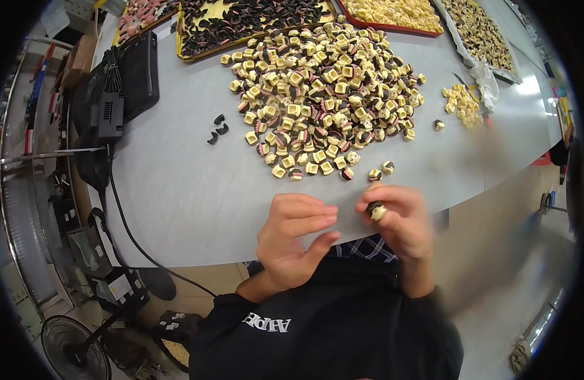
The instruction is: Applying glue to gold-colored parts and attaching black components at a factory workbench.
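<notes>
My right hand [406, 221] pinches a small cream-and-black moulded piece [378, 211] between thumb and fingers, just above the table's near edge. Beside it my left hand [295, 237] is open and holds nothing, its fingers stretched towards the right hand and its thumb apart. Beyond both hands lies a large heap of similar small pieces [330, 95] in cream, black and pink, many with a square hollow facing up. Two loose pieces [375, 175] rest on the table a little beyond my right hand.
Along the far side of the grey table [178, 190] stand a tray of black-and-pink parts [254, 28], a red tray of cream parts [393, 16] and a tray of mixed pieces [482, 35]. Small cream parts [461, 104] lie at right, black bits [222, 129] at left. A black cable [130, 221] hangs over the edge.
</notes>
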`<state>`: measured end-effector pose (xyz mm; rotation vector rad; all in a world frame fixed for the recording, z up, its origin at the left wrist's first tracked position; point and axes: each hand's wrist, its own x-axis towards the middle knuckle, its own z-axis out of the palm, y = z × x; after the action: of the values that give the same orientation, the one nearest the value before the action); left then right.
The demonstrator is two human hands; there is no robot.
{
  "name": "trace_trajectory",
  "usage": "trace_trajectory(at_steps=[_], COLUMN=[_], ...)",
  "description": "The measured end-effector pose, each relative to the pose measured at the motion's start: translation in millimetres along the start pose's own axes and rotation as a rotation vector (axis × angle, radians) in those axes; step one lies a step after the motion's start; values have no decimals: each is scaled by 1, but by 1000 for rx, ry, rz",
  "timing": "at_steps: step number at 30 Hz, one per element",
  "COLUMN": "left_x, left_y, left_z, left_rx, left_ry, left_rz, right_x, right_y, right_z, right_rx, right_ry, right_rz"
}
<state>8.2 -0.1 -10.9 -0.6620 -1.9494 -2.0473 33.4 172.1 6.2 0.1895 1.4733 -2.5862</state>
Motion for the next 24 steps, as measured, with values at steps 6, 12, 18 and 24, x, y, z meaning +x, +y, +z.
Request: trace_trajectory(at_steps=[6,12,18,24], left_x=[-2,5,35,55], left_y=[1,13,14,15], left_z=[-4,-16,-60,-88], left_rx=[-121,83,824,1047], left_ry=[71,106,137,105], left_rz=[-3,-51,-45,-113], right_x=[3,24,38,-19], right_y=[4,-19,-20,0], right_z=[-3,7,26,-35], right_rx=[151,-921,-1153,-1034], right_ry=[-44,29,220,800], right_rz=[-98,-613,-815,-1184])
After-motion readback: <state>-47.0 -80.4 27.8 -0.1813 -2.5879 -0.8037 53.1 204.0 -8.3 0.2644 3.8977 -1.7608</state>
